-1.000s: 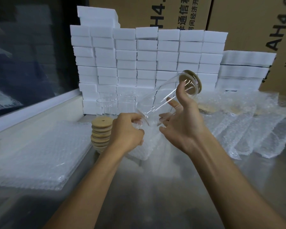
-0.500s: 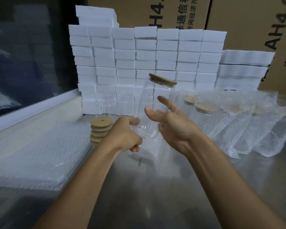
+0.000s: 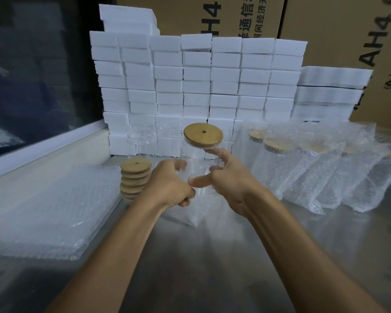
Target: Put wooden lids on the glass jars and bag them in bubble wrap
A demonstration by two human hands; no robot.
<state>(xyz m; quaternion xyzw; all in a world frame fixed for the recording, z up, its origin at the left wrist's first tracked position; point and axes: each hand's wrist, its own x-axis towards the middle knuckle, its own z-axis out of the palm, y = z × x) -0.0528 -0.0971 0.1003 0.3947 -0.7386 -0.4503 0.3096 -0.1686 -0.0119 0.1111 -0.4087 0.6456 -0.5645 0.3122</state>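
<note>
A clear glass jar [image 3: 199, 164] with a round wooden lid [image 3: 203, 134] stands upright in the air between my hands. My right hand [image 3: 231, 185] holds the jar, thumb across its front and fingers behind it up near the lid. My left hand [image 3: 167, 185] is curled at the jar's lower left, gripping the mouth of a bubble wrap bag [image 3: 190, 214] that trails down onto the table. The jar's base is hidden behind my hands.
A stack of wooden lids [image 3: 134, 177] sits left of my hands, with empty jars [image 3: 142, 145] behind it. Flat bubble bags [image 3: 43, 211] lie at left, several bagged jars [image 3: 303, 172] at right. White foam blocks [image 3: 201, 82] and cardboard boxes [image 3: 325, 30] wall the back.
The jar swung from tilted, lid pointing up to the right, to upright, and came lower between my hands. My right hand's fingers shifted along the glass; my left hand stayed put.
</note>
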